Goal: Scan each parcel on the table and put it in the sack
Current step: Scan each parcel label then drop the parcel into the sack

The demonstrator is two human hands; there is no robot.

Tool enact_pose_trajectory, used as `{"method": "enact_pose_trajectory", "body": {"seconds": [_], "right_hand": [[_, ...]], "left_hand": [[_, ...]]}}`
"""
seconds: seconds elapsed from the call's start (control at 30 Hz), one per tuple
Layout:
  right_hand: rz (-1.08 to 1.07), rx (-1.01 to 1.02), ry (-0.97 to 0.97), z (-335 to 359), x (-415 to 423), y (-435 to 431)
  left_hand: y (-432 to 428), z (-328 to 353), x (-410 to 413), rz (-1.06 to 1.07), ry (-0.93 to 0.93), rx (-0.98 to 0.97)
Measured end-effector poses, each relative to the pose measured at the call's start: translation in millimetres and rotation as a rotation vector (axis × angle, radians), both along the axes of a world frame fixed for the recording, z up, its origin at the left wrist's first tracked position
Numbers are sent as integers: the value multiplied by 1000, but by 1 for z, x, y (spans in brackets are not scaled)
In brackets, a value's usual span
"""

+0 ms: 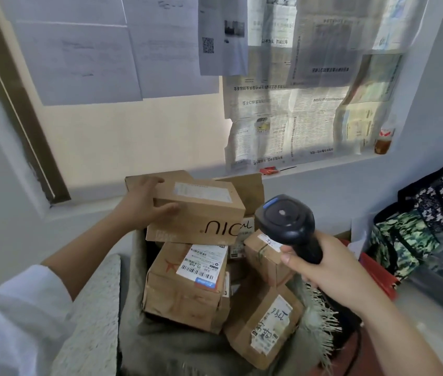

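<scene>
Where our left hand [144, 204] curls round the left end of the top parcel [201, 213], digits on its top and near face, that carton lies on the pile filling the sack [160, 346]. Its dark lettering, upside down to us, reads roughly "niu". Below it, a second parcel [185, 294] bears a barcode label, print too small to trust. Little room remains in the sack's mouth. Our right hand [331, 270] grips the black scanner [285, 221] by its handle, just right of the pile.

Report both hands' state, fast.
Left hand: holding the top cardboard box by its end.
Right hand: gripping the barcode scanner by its handle.
</scene>
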State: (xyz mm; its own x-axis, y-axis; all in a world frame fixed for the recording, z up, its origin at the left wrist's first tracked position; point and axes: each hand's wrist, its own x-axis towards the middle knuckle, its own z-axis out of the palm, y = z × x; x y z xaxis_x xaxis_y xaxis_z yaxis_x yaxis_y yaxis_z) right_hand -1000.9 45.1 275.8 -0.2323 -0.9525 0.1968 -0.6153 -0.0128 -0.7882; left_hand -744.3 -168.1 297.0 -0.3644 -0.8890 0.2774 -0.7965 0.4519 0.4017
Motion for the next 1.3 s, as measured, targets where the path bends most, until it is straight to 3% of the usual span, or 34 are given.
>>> {"method": "enact_pose_trajectory", "body": {"seconds": [0.13, 0.57, 0.77, 1.0, 1.3], "right_hand": [[91, 11, -38, -1, 1, -7], [480, -3, -70, -8, 127, -25], [667, 13, -87, -12, 241, -16], [904, 180, -209, -29, 406, 24], [1120, 360, -289, -43, 573, 66]], "left_hand": [[26, -3, 21, 92, 62, -39], [136, -47, 153, 261, -110, 158], [203, -57, 244, 368, -120, 216], [317, -59, 391, 644, 15, 216], [418, -74, 538, 833, 54, 281]]}}
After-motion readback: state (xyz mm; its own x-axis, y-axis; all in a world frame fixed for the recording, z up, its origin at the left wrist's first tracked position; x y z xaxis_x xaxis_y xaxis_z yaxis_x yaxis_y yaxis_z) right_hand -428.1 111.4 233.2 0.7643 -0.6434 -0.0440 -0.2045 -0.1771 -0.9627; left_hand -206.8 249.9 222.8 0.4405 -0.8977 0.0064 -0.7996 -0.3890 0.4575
